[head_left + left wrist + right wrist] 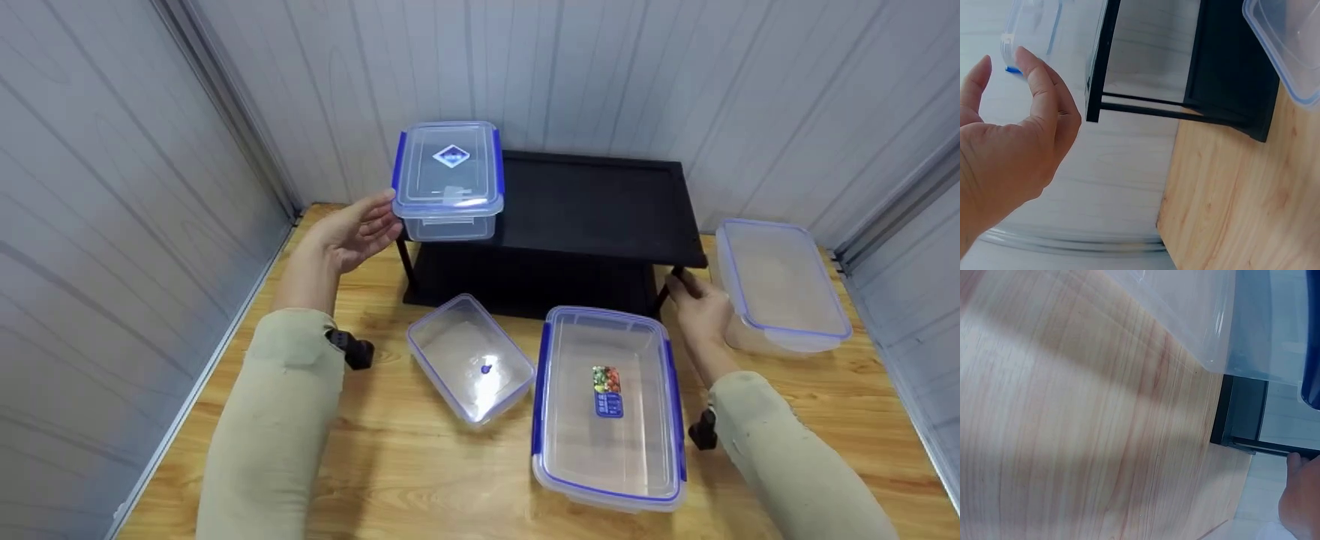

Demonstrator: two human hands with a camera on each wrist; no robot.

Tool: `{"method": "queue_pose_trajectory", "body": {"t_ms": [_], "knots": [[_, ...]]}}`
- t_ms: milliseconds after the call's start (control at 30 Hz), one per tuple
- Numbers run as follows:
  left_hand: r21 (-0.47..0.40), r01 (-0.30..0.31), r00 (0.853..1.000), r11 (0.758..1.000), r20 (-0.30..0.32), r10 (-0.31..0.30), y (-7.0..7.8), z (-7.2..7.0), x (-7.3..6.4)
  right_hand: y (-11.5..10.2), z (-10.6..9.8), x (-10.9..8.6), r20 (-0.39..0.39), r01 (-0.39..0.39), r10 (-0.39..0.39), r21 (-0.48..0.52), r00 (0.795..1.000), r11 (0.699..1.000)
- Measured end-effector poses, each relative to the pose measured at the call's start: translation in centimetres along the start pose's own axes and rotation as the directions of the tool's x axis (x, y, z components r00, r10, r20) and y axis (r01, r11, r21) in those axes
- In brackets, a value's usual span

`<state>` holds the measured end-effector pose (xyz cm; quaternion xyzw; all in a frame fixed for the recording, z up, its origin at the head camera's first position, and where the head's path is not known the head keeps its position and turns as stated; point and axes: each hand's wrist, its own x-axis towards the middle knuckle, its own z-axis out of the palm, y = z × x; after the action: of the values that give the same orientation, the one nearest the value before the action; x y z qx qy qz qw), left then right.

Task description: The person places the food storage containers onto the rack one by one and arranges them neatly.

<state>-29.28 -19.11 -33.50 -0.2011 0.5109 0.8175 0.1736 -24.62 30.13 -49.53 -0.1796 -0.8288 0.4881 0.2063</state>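
In the head view the lidded container [448, 184] is sitting on the black rack [600, 202] just right of the left hand [358, 232], where tilting could be sending it sliding. In the left wrist view that hand is gripping nothing, fingers [1043, 95] loosely bent (a poor catch, probably). In the right wrist view the right hand [1302, 498] is gripping a rack leg [1280, 448]; tugging could be knocking the large container [1196, 320] left of it.

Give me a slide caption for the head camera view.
Left hand at the edge of a diamond-labelled container on a black rack, right hand holding the rack's front leg.
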Motion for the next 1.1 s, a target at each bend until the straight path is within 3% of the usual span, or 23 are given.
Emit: {"method": "queue_pose_trajectory", "body": {"t_ms": [333,600,1100], "knots": [[-0.083,-0.012,0.997,0.997,-0.077,0.005,-1.3,1.9,-0.2,0.2,-0.7,0.0,0.017,-0.063,0.062,0.064,0.998,0.996],[-0.148,-0.034,0.991,0.988,-0.134,0.014,-1.1,3.0,0.3,0.4,-0.8,0.2,0.002,-0.045,0.045,0.060,0.999,0.997],[-0.066,-0.012,0.995,0.998,-0.101,0.005,0.8,1.8,1.4,0.2,-0.6,-0.1,0.016,-0.046,0.046,0.038,0.999,0.998]]}}
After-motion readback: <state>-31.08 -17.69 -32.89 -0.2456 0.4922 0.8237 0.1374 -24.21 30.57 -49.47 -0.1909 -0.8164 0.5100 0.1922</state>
